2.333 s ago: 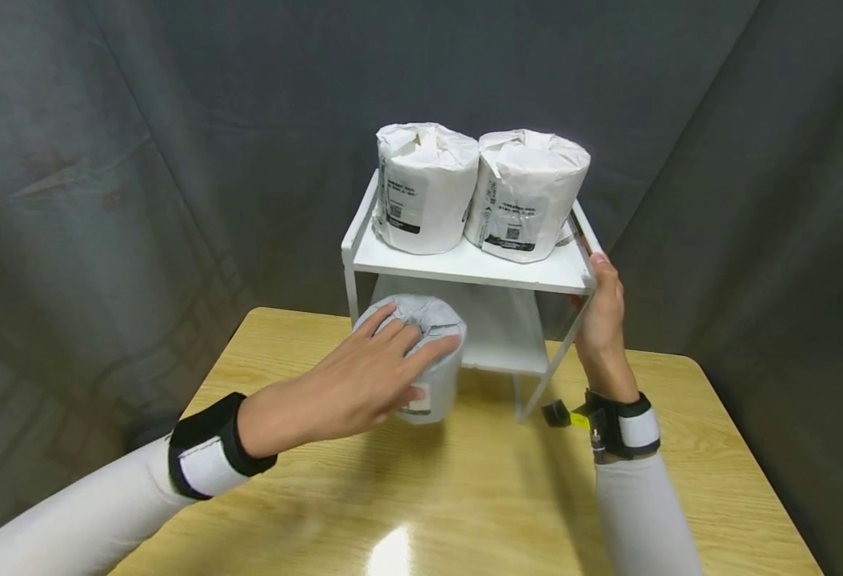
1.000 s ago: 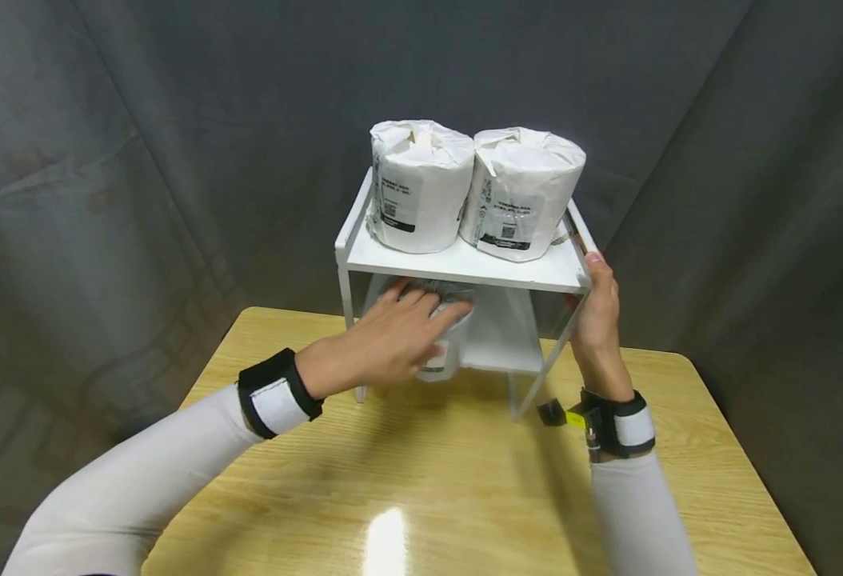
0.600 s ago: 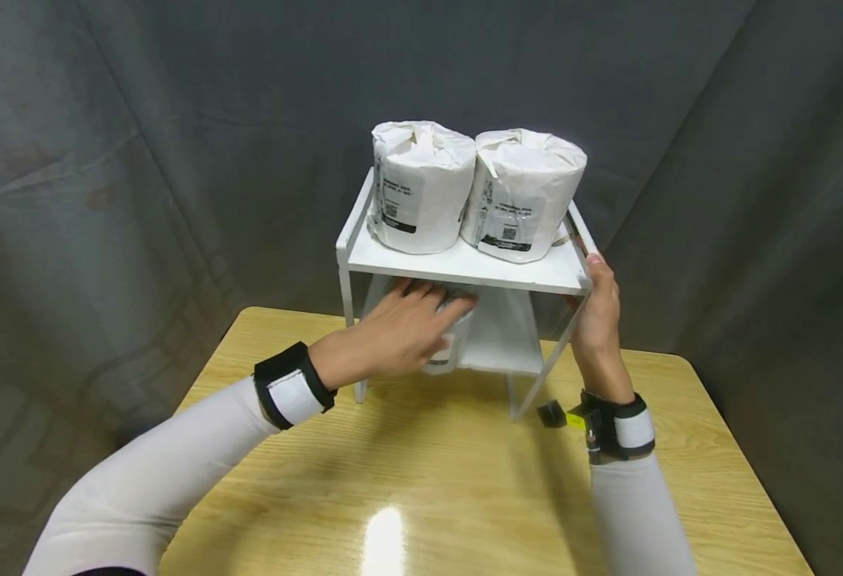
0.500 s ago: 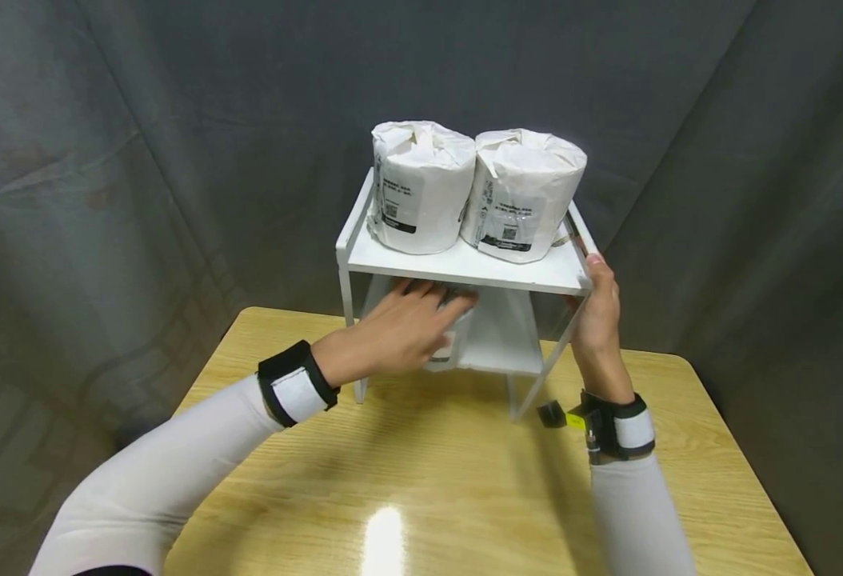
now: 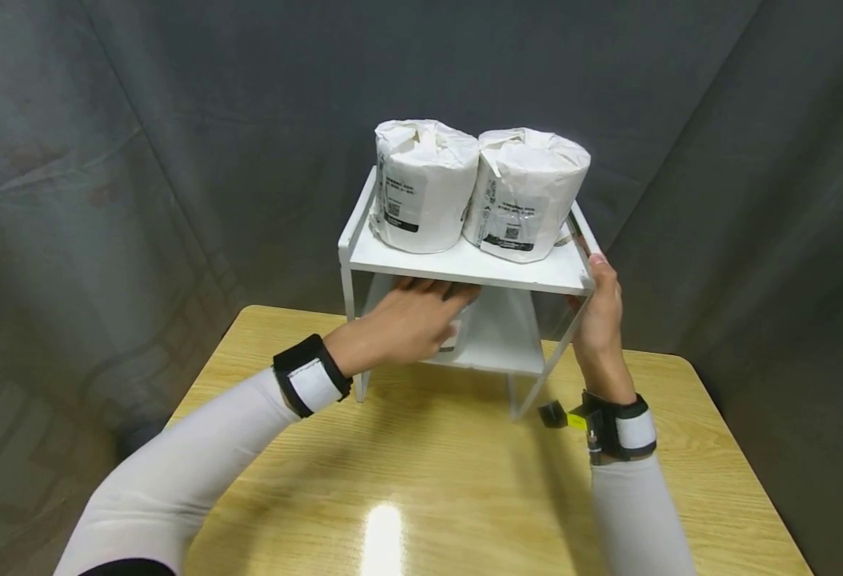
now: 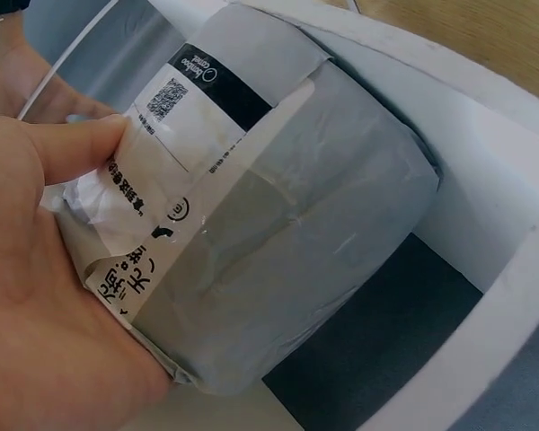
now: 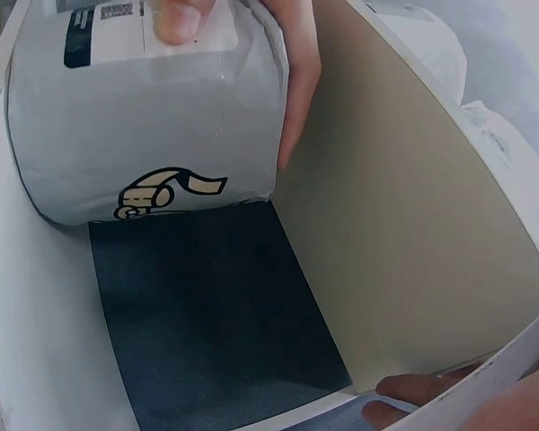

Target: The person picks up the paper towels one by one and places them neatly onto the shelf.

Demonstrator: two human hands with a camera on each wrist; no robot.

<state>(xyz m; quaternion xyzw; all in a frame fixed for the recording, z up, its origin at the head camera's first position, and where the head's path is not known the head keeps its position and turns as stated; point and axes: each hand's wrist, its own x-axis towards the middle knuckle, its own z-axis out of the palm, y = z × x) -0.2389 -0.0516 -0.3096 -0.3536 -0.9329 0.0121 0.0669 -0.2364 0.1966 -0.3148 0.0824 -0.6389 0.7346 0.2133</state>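
A white two-tier shelf [image 5: 457, 262] stands on the wooden table. My left hand [image 5: 414, 324] reaches into its lower tier [image 5: 504, 340] and grips a wrapped toilet paper roll [image 6: 296, 197] from above. In the right wrist view, the thumb lies against the label of this roll [image 7: 144, 117], with fingers across its top. The roll is at the lower tier's left side, mostly hidden by my hand in the head view. My right hand [image 5: 600, 312] holds the shelf's right side, thumb on the upper rail and fingers beneath.
Two more wrapped rolls, a left one [image 5: 425, 192] and a right one [image 5: 527, 196], stand side by side on the upper tier. A dark grey curtain [image 5: 249, 160] hangs behind the table [image 5: 465, 480]. The upper board sits close above my left hand.
My left hand has carried the roll from in front of the shelf back into the lower tier, under the upper board. The right hand keeps its hold; the upper rolls stay put.
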